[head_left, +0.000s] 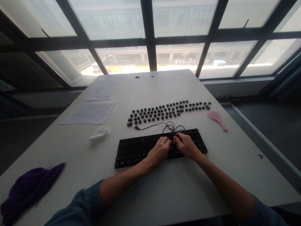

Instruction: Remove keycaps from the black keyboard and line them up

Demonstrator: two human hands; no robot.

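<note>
A black keyboard (134, 150) lies across the near middle of the white table, its cable (150, 126) coiled behind it. Both hands work close together over its right-centre part. My left hand (160, 150) is closed, fingers bent down onto the keys. Beside it, my right hand (186, 145) is closed too, with thumb and forefinger pinched near the keyboard's back edge. What either hand holds, if anything, is hidden by the fingers. Behind the keyboard, several loose black keycaps (162, 114) are laid out in slanting rows.
A pink hairbrush (216, 119) lies right of the keycaps. Printed papers (89, 113) are at the table's left, with a crumpled clear plastic wrapper (99, 135) nearer. A purple cloth (30, 188) sits at the near left. Large windows stand beyond the table (145, 91).
</note>
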